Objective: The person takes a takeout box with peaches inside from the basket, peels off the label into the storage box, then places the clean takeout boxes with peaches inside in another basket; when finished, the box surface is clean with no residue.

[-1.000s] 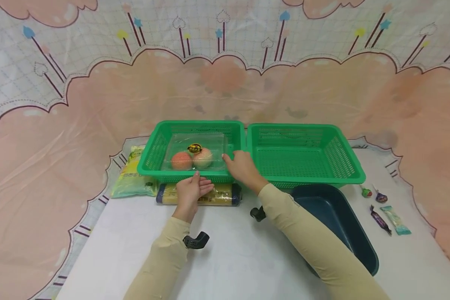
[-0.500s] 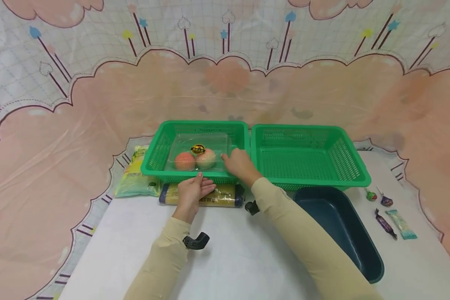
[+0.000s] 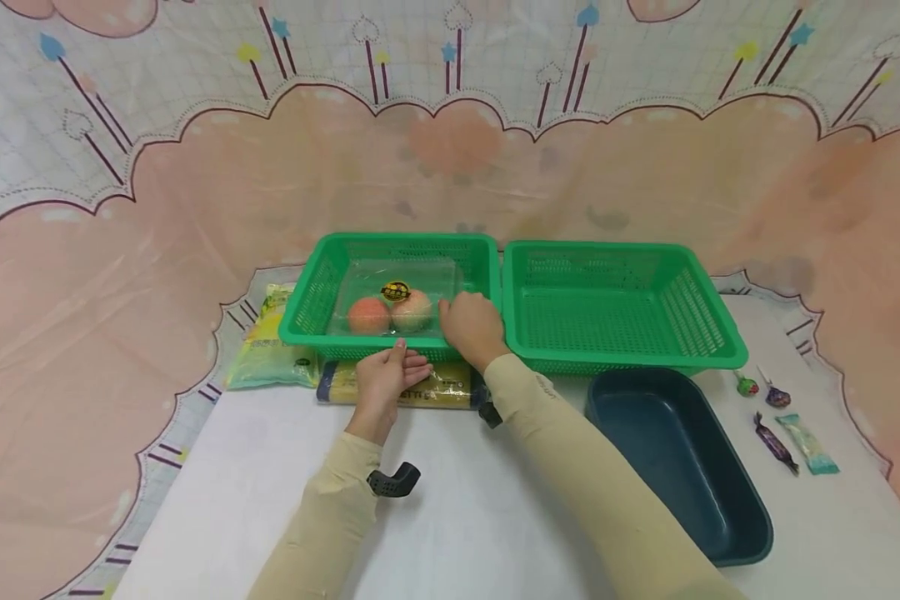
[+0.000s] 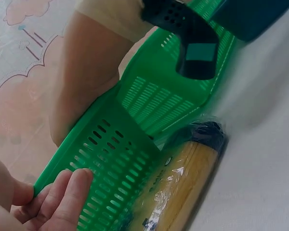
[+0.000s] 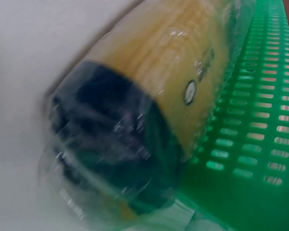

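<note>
A clear plastic box [image 3: 437, 279] with a dark round sticker and two peach-like fruits [image 3: 411, 312] lies inside the left green basket [image 3: 297, 300]. My left hand [image 3: 387, 375] is at the basket's front rim, thumb at the rim and fingers under it along the outer wall; in the left wrist view the fingers [image 4: 67, 197] lie against the perforated wall. My right hand [image 3: 474, 325] reaches over the front right corner into this basket, thumb by the box's right edge; its other fingertips are hidden, so I cannot tell what they hold. A spaghetti pack [image 3: 438, 387] lies before the basket.
Right of it stands a second green basket [image 3: 585, 312]. A dark blue tub [image 3: 682, 467] sits partly under my right forearm. Lollipops [image 3: 777, 397] and wrapped candies [image 3: 776, 443] lie at the far right. A yellow-green bag [image 3: 270, 354] stands left.
My right hand has shifted slightly left, further over the box's right edge. The left hand has kept its place at the rim. The head view has moved a little.
</note>
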`<state>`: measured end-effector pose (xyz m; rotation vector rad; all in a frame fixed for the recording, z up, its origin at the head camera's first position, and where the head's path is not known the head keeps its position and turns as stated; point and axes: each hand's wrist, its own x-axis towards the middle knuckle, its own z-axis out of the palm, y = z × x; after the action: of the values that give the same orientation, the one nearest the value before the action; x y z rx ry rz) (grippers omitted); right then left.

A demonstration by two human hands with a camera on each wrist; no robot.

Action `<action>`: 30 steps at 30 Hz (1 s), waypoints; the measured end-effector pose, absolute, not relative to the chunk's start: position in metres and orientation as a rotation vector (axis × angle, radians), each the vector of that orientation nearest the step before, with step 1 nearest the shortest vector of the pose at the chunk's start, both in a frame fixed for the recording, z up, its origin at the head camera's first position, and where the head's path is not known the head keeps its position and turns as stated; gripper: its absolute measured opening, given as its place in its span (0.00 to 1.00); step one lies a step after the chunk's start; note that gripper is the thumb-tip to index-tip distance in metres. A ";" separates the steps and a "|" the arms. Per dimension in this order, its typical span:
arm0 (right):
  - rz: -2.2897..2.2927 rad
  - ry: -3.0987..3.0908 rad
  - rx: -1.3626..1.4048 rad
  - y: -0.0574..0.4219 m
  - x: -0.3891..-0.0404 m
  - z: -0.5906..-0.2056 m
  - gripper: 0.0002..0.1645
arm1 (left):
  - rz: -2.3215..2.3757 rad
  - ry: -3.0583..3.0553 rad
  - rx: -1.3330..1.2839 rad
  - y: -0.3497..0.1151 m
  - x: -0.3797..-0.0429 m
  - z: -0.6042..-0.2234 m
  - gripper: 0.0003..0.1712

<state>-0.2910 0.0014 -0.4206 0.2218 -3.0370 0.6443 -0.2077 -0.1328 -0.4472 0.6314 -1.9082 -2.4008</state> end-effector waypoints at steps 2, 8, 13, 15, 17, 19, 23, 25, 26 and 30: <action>0.608 -3.056 0.183 0.000 -0.292 -0.423 0.36 | -2.410 -1.909 0.625 -0.132 -0.207 -0.448 0.26; 0.599 -3.146 0.055 -0.005 -0.295 -0.419 0.34 | -2.403 -1.925 0.612 -0.130 -0.208 -0.450 0.26; 0.796 -3.257 -0.033 -0.009 -0.301 -0.409 0.31 | -2.405 -1.917 0.626 -0.132 -0.208 -0.449 0.25; 0.854 -3.288 -0.038 -0.010 -0.304 -0.406 0.30 | -2.405 -1.912 0.623 -0.133 -0.208 -0.447 0.25; 0.888 -3.302 -0.033 -0.008 -0.305 -0.404 0.30 | -2.405 -1.911 0.616 -0.132 -0.208 -0.446 0.25; 0.938 -3.308 -0.025 -0.006 -0.307 -0.403 0.30 | -2.403 -1.917 0.613 -0.131 -0.208 -0.446 0.25; 1.170 -3.306 -0.030 -0.004 -0.308 -0.401 0.30 | -2.392 -1.932 0.624 -0.131 -0.207 -0.446 0.25; 1.321 -3.273 -0.041 -0.003 -0.307 -0.399 0.32 | -2.394 -1.931 0.629 -0.131 -0.207 -0.447 0.25; 1.376 -3.250 -0.039 -0.003 -0.307 -0.398 0.34 | -2.396 -1.932 0.628 -0.132 -0.207 -0.447 0.25; 1.522 -3.134 -0.014 -0.003 -0.304 -0.390 0.41 | -2.396 -1.928 0.619 -0.132 -0.207 -0.447 0.25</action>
<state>-0.3040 -0.0025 -0.3897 -0.0142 -3.1345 1.5217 -0.2067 -0.1322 -0.4468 0.6193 -1.9283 -2.3960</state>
